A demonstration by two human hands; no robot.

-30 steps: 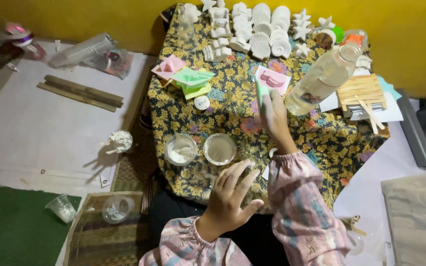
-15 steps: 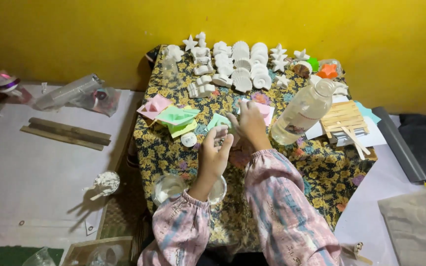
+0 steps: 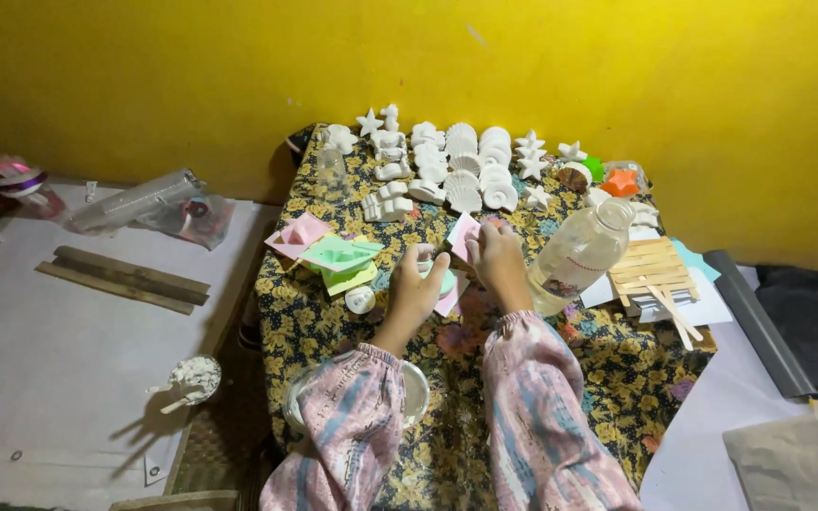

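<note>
Both hands meet over the middle of a small table covered in a floral cloth point(image 3: 617, 369). My left hand point(image 3: 416, 291) grips a green mould point(image 3: 447, 281) from the left. My right hand point(image 3: 497, 257) pinches a pink mould point(image 3: 464, 235) at its lower edge, and the two pieces touch. More pink and green moulds point(image 3: 328, 251) lie stacked to the left of my hands. A small white cup point(image 3: 360, 300) sits just below that stack. My patterned sleeves hide part of two round bowls point(image 3: 416, 390) at the near edge.
Several white cast shells and stars point(image 3: 456, 166) line the far edge. A clear plastic bottle point(image 3: 579, 254) lies tilted right of my hands, beside wooden sticks point(image 3: 650, 270) on paper. A white sheet point(image 3: 59, 341) on the left floor holds wooden slats point(image 3: 123, 279) and a white lump point(image 3: 193, 377).
My left hand rose from the bowls at the near edge to join my right hand at the moulds. The camera tilted up, showing more wall.
</note>
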